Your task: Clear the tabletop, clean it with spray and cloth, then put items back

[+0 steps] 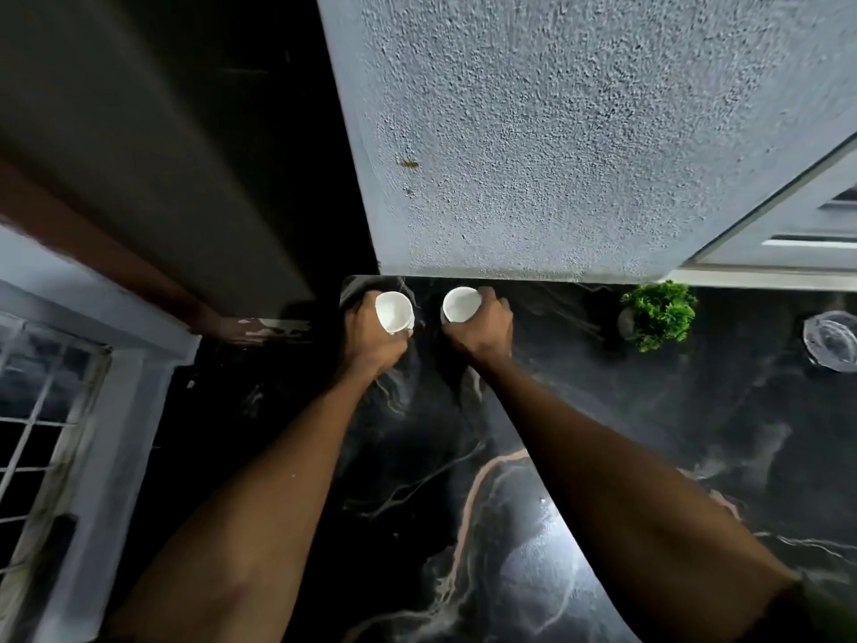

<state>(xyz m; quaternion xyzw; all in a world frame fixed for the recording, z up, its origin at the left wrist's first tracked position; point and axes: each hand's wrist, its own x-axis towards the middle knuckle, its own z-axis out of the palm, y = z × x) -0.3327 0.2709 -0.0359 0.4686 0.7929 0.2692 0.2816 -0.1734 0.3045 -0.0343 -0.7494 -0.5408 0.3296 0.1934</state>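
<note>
Two white cups are held at the far left corner of the black marble tabletop (579, 433), close to the wall. My left hand (371, 341) is wrapped around the left white cup (394, 310), whose mouth tilts toward me. My right hand (482, 331) grips the right white cup (460, 304) from its right side. The two cups are a short gap apart. Whether their bases touch the table is hidden by my hands.
A small green potted plant (658, 315) stands at the back of the table near the wall. A clear glass dish (832, 341) lies at the far right. A textured grey wall (556, 132) borders the back edge. A barred window (41, 410) is at the left.
</note>
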